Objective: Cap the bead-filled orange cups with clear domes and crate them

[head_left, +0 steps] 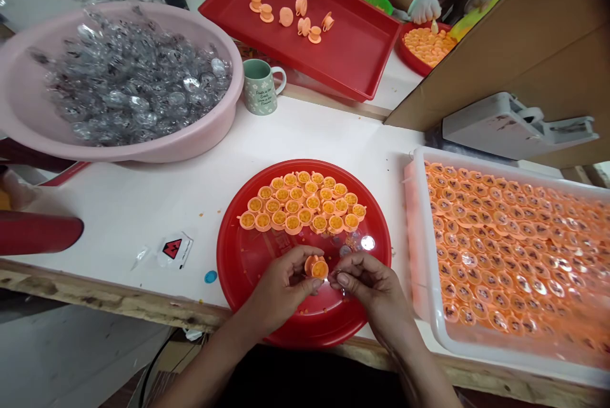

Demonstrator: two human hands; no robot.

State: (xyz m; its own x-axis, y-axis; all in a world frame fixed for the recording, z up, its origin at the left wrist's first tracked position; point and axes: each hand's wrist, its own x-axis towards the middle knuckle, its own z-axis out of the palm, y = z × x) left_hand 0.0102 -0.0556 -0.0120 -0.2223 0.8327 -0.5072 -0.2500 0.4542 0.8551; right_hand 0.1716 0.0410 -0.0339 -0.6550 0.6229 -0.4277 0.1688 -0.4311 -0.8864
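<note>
My left hand (281,287) pinches a small orange toy teacup (318,267) by its side, with the yellow-orange inside facing up. Just right of the cup, my right hand (374,284) has its thumb and forefinger pressed together; what lies between them is too small to make out. Both hands are over the near half of a round red tray (305,332). Rows of similar toy teacups (293,204) with yellow bits inside fill its far half. Several small clear discs (350,243) lie on the tray beyond my right hand.
Left stands a pink basin (210,135) of clear-wrapped pieces, beside a green mug (260,87). Right is a white bin (436,306) packed with orange cups. Behind are a tilted red tray (352,58), a cardboard panel (519,58), a tape dispenser (495,125) and a co-worker's gloved hand (425,9).
</note>
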